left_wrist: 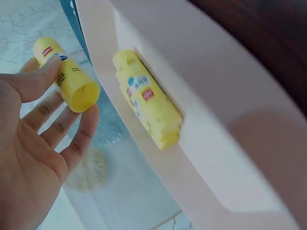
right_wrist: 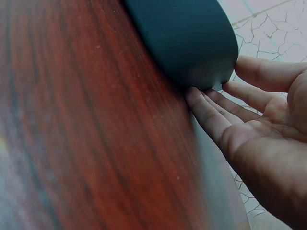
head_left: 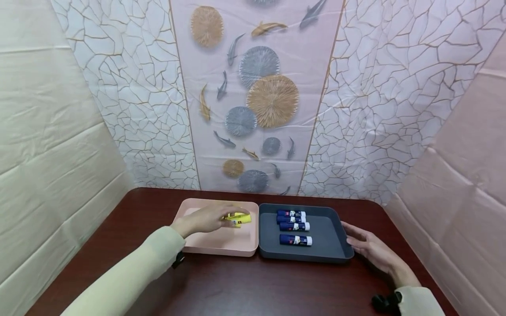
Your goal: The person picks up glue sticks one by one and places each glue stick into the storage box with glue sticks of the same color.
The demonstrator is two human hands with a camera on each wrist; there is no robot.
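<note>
My left hand [head_left: 207,218] is over the pink tray [head_left: 221,252] and pinches a yellow glue stick [left_wrist: 67,74] between thumb and fingertips. More yellow glue sticks [left_wrist: 148,98] lie side by side inside that tray, against its wall in the left wrist view; from the head view my hand mostly hides them. At the right end of the dark grey tray [head_left: 326,228], my right hand [head_left: 373,248] rests its fairly straight fingertips [right_wrist: 194,96] on the outer wall, low by the tabletop, with the thumb up near the rim.
Several dark blue glue sticks [head_left: 295,240] with white ends lie in the left part of the grey tray. The two trays stand side by side on a dark red-brown wooden table [head_left: 237,285]. Patterned cloth [head_left: 253,109] hangs behind the table, with plain cloth at both sides.
</note>
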